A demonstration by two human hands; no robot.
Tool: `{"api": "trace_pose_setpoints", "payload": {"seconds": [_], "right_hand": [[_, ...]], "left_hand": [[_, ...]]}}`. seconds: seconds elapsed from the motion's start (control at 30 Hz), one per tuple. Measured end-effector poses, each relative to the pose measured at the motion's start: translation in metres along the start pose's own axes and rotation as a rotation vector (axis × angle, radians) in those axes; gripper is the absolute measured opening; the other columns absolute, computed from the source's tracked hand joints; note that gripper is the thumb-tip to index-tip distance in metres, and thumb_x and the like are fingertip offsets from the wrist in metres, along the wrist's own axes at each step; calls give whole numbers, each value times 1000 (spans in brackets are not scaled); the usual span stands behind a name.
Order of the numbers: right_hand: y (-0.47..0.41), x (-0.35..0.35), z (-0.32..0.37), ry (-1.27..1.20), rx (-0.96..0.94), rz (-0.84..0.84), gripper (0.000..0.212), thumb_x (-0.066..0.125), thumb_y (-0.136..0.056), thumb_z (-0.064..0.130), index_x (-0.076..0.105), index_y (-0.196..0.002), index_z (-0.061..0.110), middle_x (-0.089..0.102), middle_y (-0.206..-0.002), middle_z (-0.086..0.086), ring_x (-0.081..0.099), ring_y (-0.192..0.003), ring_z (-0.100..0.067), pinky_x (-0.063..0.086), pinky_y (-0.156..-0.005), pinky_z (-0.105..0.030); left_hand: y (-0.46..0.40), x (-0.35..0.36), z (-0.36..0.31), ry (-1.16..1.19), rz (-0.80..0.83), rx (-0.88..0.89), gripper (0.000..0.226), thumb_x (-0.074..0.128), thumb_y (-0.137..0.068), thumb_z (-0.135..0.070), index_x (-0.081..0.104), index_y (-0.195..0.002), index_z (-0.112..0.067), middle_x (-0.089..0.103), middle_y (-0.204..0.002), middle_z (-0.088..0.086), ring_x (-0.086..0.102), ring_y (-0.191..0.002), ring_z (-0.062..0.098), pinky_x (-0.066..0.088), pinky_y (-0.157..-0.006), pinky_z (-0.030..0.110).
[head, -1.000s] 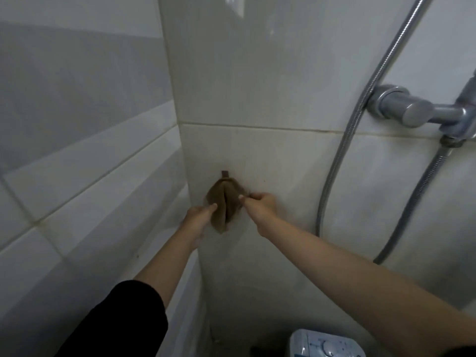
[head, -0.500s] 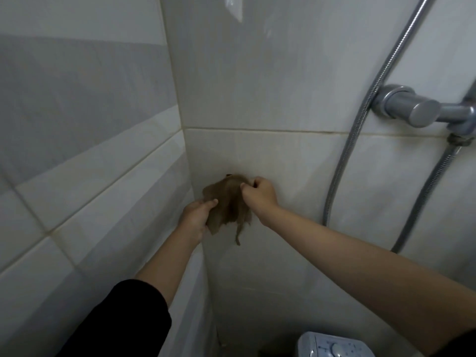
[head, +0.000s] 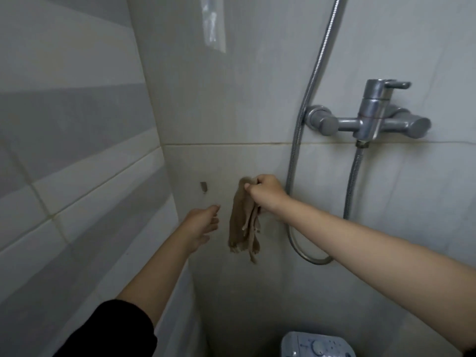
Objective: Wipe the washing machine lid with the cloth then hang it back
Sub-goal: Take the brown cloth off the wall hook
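A brown frayed cloth [head: 243, 222] hangs down from my right hand [head: 266, 193], which grips its top edge in front of the tiled wall. The small wall hook [head: 203, 186] stands bare to the left of the cloth. My left hand [head: 202, 226] is below the hook, fingers apart, holding nothing, a little left of the cloth. A corner of the white and blue washing machine [head: 318, 345] with its dials shows at the bottom edge; its lid is out of view.
A chrome shower mixer tap [head: 368, 122] sticks out of the wall at the right. Its metal hose [head: 298, 140] runs down just right of my right hand and loops below my forearm. Tiled walls meet in a corner at the left.
The cloth has come off the hook and moved right in my right hand. My left hand has let go of it and dropped lower. The view has shifted, showing the whole tap.
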State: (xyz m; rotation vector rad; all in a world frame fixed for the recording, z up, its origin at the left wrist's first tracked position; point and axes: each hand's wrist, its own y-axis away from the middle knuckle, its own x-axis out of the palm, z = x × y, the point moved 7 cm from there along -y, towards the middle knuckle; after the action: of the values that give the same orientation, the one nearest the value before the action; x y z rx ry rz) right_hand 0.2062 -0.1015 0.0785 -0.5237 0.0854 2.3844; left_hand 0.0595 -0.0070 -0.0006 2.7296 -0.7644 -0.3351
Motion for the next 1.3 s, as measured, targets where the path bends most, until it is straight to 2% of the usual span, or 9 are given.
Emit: {"api": "trace_pose_setpoints", "payload": {"seconds": [0.13,0.3,0.43,0.53,0.73,0.8,0.9,1.07,1.3], "right_hand": [[30,-24,-17,-7,36,155,14,50,-92,19,54,-79,15,57,-75,-9,60,-74,-24,51,-57,-28],[60,-71,-49,47,-47,195,19,54,-91,17,55,-72,19,48,-61,-1,47,-48,-12,39,-44,-19],[76,-122,-71,329,-272,55,10,67,-82,17,71,-87,11,71,-86,-7,64,-84,-20,46,-74,-25],[88,-149,-94,381,-302,6,23,71,-78,21,70,-97,7,71,-101,-12,64,-97,-25,49,-88,-30],[106,-176,-174,39,238,154,85,71,-73,52,39,-138,8,53,-133,-6,53,-119,-22,37,-103,-40],[117,-171,-196,-169,385,335,63,69,-77,49,52,-122,8,61,-120,-4,55,-110,-19,32,-100,-49],[128,-167,-204,-320,376,467,8,66,-84,27,61,-86,20,68,-88,3,61,-85,-12,34,-77,-35],[114,-175,-209,-328,321,305,23,74,-76,13,61,-96,16,70,-87,-2,65,-81,-17,46,-100,-47],[95,-156,-227,-344,327,233,31,64,-84,8,59,-115,8,67,-97,-8,66,-91,-25,58,-75,-41]], "left_hand": [[39,75,13,162,317,-77,58,33,-92,-59,56,-113,-10,63,-104,6,58,-95,20,35,-97,39],[84,152,17,459,492,-47,60,33,-93,-57,63,-111,-9,69,-102,12,63,-94,27,48,-87,42],[107,196,34,366,461,-6,23,45,-97,-25,61,-104,-10,70,-88,8,65,-75,19,55,-61,31],[116,218,43,277,419,49,14,47,-94,-7,60,-98,-11,67,-90,8,64,-74,17,55,-61,28],[130,245,39,196,344,139,27,48,-93,-2,57,-113,-19,68,-91,4,66,-75,15,55,-59,26],[132,251,34,159,365,171,30,48,-93,-1,56,-116,-19,67,-94,5,66,-76,16,56,-57,26],[132,257,28,90,396,210,29,47,-95,-2,56,-116,-19,67,-91,3,67,-67,11,54,-50,24],[115,259,26,40,400,221,27,47,-96,-4,58,-109,-25,65,-93,2,65,-72,11,53,-50,23],[77,259,65,-147,590,-23,33,42,-100,-20,39,-128,-36,61,-100,10,64,-62,18,55,-47,25]]}}
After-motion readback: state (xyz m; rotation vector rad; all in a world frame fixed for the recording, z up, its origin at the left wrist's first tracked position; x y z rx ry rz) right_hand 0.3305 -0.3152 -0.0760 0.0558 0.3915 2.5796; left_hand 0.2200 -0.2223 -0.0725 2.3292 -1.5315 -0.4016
